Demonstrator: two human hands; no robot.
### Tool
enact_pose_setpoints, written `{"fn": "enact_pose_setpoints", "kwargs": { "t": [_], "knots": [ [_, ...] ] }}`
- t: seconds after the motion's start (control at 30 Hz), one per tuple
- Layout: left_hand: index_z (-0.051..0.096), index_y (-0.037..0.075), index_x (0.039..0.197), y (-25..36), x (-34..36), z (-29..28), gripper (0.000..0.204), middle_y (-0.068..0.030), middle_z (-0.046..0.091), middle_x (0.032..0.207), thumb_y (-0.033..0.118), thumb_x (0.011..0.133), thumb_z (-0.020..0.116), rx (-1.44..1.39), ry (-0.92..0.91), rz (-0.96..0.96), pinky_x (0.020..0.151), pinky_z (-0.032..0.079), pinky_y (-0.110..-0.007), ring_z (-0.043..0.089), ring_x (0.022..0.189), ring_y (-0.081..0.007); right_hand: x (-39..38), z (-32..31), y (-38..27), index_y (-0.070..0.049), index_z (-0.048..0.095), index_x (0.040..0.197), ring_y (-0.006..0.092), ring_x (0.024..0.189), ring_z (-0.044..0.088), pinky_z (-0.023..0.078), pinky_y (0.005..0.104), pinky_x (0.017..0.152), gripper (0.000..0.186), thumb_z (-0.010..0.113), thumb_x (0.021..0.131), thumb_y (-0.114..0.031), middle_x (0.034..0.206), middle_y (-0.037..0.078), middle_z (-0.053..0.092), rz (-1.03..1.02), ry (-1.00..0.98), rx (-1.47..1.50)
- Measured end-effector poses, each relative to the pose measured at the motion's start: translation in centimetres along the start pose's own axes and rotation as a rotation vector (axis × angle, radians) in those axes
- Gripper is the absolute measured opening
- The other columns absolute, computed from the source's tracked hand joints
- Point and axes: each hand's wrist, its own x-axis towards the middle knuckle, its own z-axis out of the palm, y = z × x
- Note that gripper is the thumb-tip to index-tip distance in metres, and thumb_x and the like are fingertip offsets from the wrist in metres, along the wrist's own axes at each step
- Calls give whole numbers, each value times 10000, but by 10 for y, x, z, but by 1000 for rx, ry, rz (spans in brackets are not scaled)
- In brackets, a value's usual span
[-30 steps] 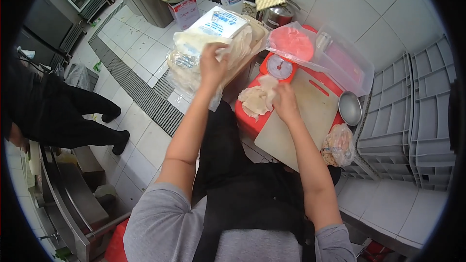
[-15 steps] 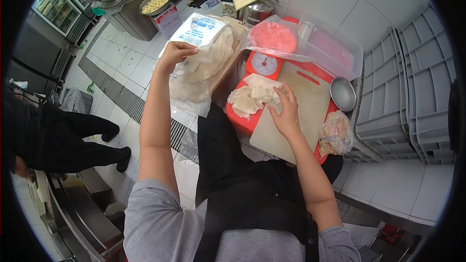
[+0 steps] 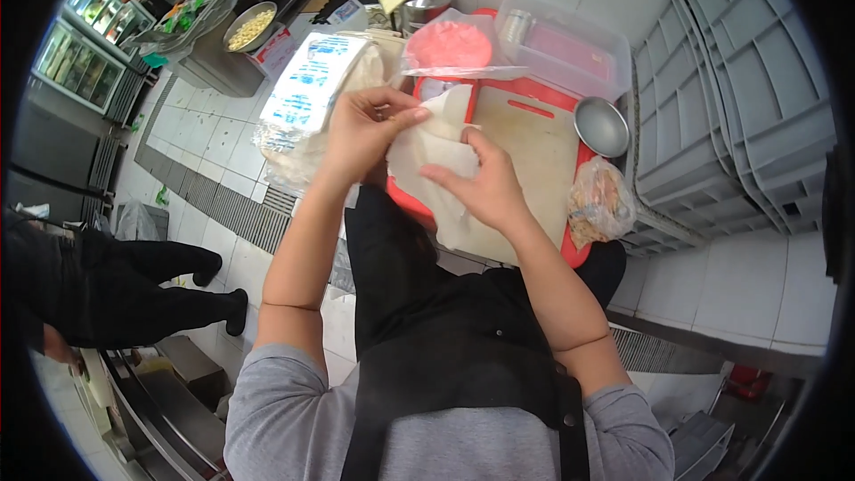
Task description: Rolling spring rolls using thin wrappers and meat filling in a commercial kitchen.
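Note:
Both hands meet over the near left of the cutting board [image 3: 527,147]. My left hand [image 3: 370,129] pinches the upper edge of a thin, pale, floppy sheet [image 3: 436,153] between thumb and fingers. My right hand [image 3: 490,185] grips the same pale material from the right, its thumb lying across the front. Whether this is one sheet or several layers I cannot tell. Behind it, the red dial scale [image 3: 407,85] is mostly hidden. To the left of my left hand lies a plastic bag of thin pale sheets [image 3: 288,163] with a blue-printed white packet [image 3: 307,80] on top.
Behind the scale are a bag with pink content [image 3: 450,46] and a clear plastic box [image 3: 570,49]. A metal bowl [image 3: 601,126] and a bagged food portion [image 3: 601,200] sit at the right. Grey crates [image 3: 757,125] stand beyond. A person in black trousers [image 3: 151,281] stands left.
My left hand has moved right and nearer, from the bagged sheets to beside my right hand. The pale sheets that lay crumpled on the scale are now spread between both hands.

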Motion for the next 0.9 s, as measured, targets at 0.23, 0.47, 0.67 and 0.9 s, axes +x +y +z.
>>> {"fn": "enact_pose_setpoints", "kwargs": {
  "t": [0.23, 0.47, 0.67, 0.9],
  "knots": [
    [647, -2, 914, -81, -20, 104, 230, 13, 611, 786, 193, 992, 740, -58, 131, 120, 649, 411, -247, 503, 728, -53, -58, -65, 47, 32, 710, 1154, 73, 819, 633, 527, 279, 757, 276, 583, 1075, -199, 945, 10, 733, 249, 28, 248],
    [617, 19, 909, -90, -28, 122, 253, 52, 545, 769, 226, 1022, 707, -81, 10, 39, 617, 347, -229, 422, 698, -36, -103, -133, 65, 15, 689, 1248, 86, 957, 650, 520, 268, 866, 285, 579, 1083, -189, 1093, 24, 728, 221, 280, 451],
    [607, 16, 917, -76, 1, 120, 267, 40, 550, 753, 242, 1023, 703, -33, -8, 57, 602, 356, -248, 422, 681, -46, -113, -152, 76, -2, 600, 1391, 172, 1089, 695, 529, 294, 967, 353, 524, 1097, -181, 1255, 90, 708, 329, 287, 701],
    [672, -20, 1057, -195, 58, 122, 354, -31, 658, 828, 333, 1030, 683, 261, -269, -181, 639, 487, -257, 590, 711, -92, -126, -138, 188, -33, 478, 1520, 195, 1023, 702, 548, 321, 904, 501, 563, 1027, -49, 1250, 148, 710, 300, 320, -188]
  ]
}}
